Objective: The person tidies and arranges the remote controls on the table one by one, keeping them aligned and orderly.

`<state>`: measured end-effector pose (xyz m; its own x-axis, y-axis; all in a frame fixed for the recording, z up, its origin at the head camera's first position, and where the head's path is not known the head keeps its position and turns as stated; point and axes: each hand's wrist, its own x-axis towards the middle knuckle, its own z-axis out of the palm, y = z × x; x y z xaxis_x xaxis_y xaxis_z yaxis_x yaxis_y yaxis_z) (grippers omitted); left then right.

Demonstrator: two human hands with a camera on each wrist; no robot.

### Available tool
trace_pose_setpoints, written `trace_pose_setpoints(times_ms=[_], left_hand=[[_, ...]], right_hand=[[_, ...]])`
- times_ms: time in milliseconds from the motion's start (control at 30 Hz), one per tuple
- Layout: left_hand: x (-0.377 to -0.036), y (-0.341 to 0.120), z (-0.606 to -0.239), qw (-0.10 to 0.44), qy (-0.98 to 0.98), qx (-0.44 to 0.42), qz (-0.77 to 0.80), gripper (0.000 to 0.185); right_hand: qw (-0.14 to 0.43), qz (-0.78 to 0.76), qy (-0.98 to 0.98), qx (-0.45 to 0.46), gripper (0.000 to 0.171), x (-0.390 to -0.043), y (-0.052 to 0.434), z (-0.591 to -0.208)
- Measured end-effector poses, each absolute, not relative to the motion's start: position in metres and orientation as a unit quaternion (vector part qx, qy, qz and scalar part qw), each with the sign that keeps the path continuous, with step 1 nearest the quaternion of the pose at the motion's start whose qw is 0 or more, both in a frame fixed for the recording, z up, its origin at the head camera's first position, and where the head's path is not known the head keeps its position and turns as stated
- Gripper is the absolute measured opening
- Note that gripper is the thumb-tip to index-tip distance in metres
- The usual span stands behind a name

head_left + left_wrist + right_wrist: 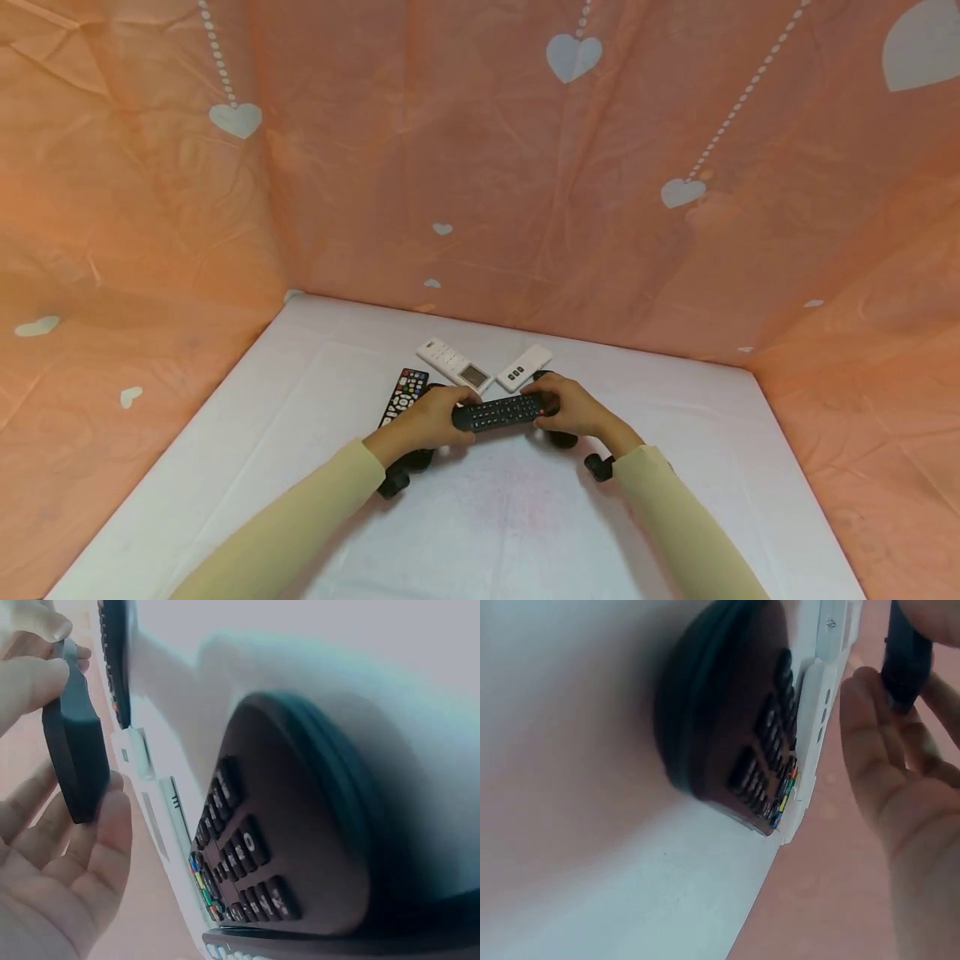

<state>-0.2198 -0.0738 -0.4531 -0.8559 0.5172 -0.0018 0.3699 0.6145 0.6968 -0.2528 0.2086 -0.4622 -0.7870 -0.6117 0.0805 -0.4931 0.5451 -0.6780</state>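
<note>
while three other remotes (452, 362) sit on the desk (300, 400), both hands, left hand (427, 421) and right hand (572, 406), have fingers curled round a black remote's (498, 411) ends.

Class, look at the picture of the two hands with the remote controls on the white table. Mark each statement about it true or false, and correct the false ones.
1. Both hands hold one black remote. True: the left hand and the right hand grip its ends.
2. Two white remotes lie beyond the hands. True: a larger white remote and a smaller white remote.
3. The table cover is orange. False: it is white; the backdrop is orange.
4. The remote with coloured buttons is being held. False: it lies on the table.
</note>
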Motion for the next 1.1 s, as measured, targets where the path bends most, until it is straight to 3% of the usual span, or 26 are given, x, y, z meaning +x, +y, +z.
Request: trace_pose_setpoints(times_ms=[300,567,1100], left_hand=[[-0.202,-0.08,-0.451,0.11,0.878,0.282,0.372,0.061],[-0.186,-0.084,-0.456,0.128,0.876,0.225,0.407,0.072],[-0.159,-0.088,-0.467,0.151,0.838,0.189,0.489,0.069]], right_hand=[[0.109,-0.42,0.853,-0.289,0.049,-0.249,0.207,-0.463],[0.129,-0.457,0.834,-0.282,0.051,-0.246,0.2,-0.463],[0.082,-0.445,0.85,-0.271,0.039,-0.243,0.175,-0.468]])
